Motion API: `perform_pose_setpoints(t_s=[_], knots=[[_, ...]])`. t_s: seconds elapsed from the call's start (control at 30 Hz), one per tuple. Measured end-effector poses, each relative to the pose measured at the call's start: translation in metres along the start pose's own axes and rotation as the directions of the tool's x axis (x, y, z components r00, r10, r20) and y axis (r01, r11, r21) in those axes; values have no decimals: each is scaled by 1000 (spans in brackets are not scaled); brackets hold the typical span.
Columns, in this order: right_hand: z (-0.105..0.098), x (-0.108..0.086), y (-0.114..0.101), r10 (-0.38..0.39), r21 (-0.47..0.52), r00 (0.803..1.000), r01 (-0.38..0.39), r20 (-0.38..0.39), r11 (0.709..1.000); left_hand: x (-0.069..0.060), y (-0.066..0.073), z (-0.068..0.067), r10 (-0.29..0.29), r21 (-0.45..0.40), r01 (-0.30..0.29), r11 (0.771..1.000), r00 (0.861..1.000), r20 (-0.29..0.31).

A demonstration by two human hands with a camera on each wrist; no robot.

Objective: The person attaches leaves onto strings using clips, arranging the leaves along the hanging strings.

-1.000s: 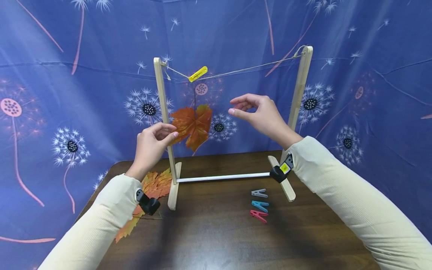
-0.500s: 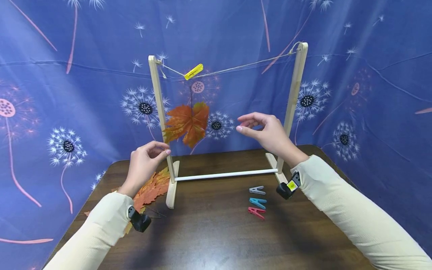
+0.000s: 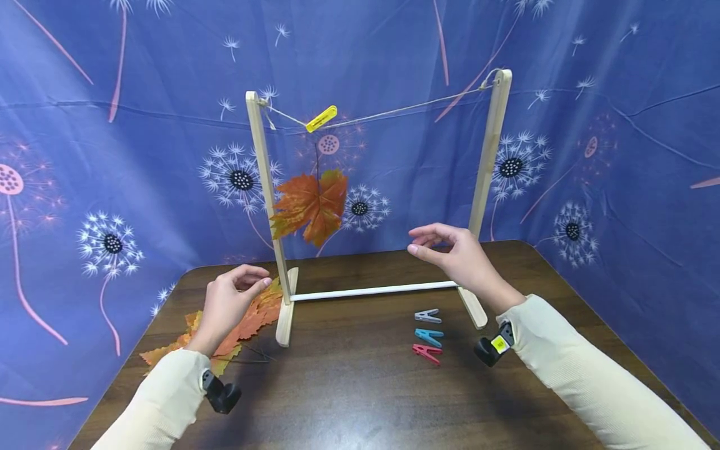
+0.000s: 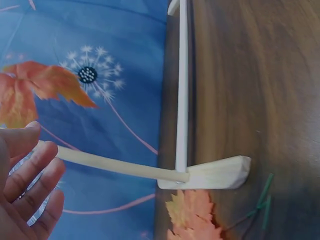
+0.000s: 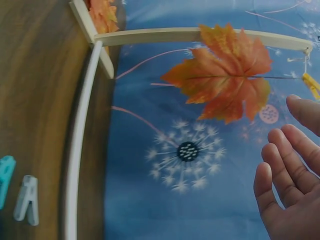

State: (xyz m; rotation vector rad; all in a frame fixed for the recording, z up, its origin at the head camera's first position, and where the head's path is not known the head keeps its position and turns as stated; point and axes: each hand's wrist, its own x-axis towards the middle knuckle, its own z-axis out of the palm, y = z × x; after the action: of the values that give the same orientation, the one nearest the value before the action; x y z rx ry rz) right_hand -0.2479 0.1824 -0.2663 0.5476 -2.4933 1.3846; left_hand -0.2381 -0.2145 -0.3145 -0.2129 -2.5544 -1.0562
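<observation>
Orange Leaf (image 3: 310, 206) Hung on Line by Yellow Peg (image 3: 322, 119)

The orange leaf is suspended near the wooden left post (image 3: 261, 150), its dark stem (image 3: 317, 161) caught by the yellow peg on a sagging string (image 3: 405, 112). Nothing is gripped by either hand: the left hand (image 3: 226, 304) is held over a pile of leaves (image 3: 255, 322), fingers loosely bent and thumb apart, while the right hand (image 3: 464, 259) is poised in the same relaxed curve before the right post (image 3: 492, 137).

The leaf is judged to be light, thin and limp (artificial, by the look of it), easily swung by a touch and easily creased; it is best taken by the stem, just under the peg, rather than by its lobes.

On the table (image 3: 360, 400), a grey peg (image 3: 427, 316), a blue peg (image 3: 429, 337) and a red peg (image 3: 427, 353) are lined up near the white rod (image 3: 371, 291). Direct passage from pile to line is partly barred by the left post, overlapped by the leaf's edge; whether the two are touching cannot be told.
</observation>
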Motion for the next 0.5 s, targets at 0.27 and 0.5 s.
perform_pose_setpoints(t_s=[0.27,0.5], knots=[[4,-17,24,8,1,1000,-8,-3,1000,-13,-17,0,-47,0,47,999,999,19],[6,-32,41,49,-21,999,-49,-13,999,-22,-26,3,-91,-3,91,996,995,48]])
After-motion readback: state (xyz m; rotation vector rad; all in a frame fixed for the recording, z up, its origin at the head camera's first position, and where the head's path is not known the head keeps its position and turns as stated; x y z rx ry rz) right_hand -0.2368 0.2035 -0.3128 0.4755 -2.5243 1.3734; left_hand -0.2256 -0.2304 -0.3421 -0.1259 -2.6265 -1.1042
